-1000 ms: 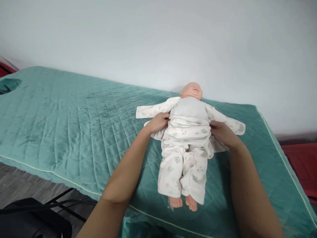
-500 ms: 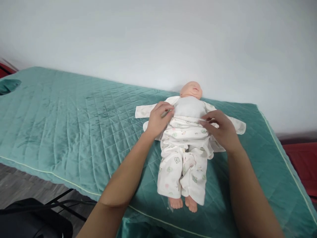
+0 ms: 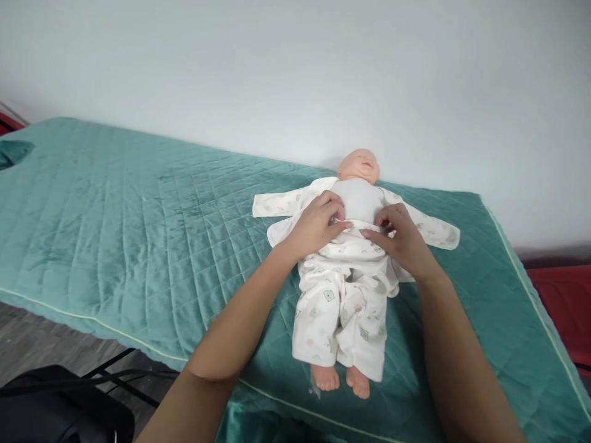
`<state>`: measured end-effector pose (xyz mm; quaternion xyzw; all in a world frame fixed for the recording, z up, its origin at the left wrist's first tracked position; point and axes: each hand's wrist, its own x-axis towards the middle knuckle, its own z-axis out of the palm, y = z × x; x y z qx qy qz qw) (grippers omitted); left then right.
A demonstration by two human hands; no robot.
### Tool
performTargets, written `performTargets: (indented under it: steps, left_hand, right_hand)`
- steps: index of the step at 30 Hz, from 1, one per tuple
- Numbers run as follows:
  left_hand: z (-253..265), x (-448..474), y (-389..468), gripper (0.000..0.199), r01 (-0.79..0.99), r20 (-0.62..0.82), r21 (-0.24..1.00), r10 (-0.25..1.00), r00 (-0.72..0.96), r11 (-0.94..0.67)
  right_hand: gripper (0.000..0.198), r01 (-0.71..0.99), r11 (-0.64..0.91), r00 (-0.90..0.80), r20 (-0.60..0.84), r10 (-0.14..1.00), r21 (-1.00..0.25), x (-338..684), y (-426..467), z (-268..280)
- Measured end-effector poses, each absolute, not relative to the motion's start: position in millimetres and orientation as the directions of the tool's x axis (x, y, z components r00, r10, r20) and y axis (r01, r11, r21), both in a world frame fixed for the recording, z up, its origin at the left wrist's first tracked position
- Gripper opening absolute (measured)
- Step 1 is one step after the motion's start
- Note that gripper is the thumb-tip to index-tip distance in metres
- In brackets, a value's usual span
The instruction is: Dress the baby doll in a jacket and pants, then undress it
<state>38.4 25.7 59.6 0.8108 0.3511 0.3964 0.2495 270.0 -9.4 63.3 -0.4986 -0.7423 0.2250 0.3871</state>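
Observation:
A baby doll [image 3: 357, 165] lies on its back, its bare feet pointing toward me. White printed trousers [image 3: 318, 326] cover its legs and reach up to the belly. The white printed jacket [image 3: 434, 227] is spread open under it with both sleeves out to the sides, leaving the pale cloth chest [image 3: 357, 197] uncovered. My left hand [image 3: 318, 224] is closed at the left part of the trousers' waistband, thumb on the cloth. On the other side my right hand [image 3: 401, 237] has thumb and curled fingers at the same waistband. Cloth between the fingertips is partly hidden.
The doll lies on a green quilted bed cover [image 3: 138, 234] with pale piping along its edge. A plain wall [image 3: 277, 74] runs behind the bed. A red object [image 3: 561, 301] stands beyond the right end, and a black item [image 3: 60, 406] is at the lower left.
My left hand has moved right and inward, from the doll's side onto the waistband. My right hand has shifted slightly left along the waistband. The doll stays in place.

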Motion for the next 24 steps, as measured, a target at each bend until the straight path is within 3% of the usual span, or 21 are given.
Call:
performTargets:
  steps: [5,10,15,18,21,24]
  left_hand:
    - [56,41,34,0.018,0.327,0.400,0.812,0.869,0.291,-0.483]
    - [43,37,52,0.019,0.147,0.281,0.946,0.958,0.061,-0.287]
    - [30,36,64,0.025,-0.182,0.085,0.980,0.995,0.048,-0.075]
    - [29,31,64,0.028,-0.292,0.054,0.956,0.996,0.070,-0.031]
    - [31,28,58,0.023,-0.185,0.159,0.973,0.983,0.090,-0.141]
    - [38,30,48,0.009,0.096,0.314,0.941,0.942,0.117,-0.325]
  right_hand:
    - [0.034,0.544,0.371,-0.166,0.337,0.927,-0.753,268,-7,63]
    - [0.038,0.446,0.301,-0.155,0.259,0.953,-0.843,276,-1,59]
    - [0.030,0.343,0.253,-0.189,0.197,0.962,-0.905,288,0,55]
    - [0.027,0.296,0.183,-0.143,0.146,0.979,-0.937,291,-1,54]
    - [0.027,0.303,0.167,-0.119,0.137,0.983,-0.938,291,-3,57]
    - [0.030,0.320,0.209,-0.173,0.160,0.972,-0.924,291,-4,62]
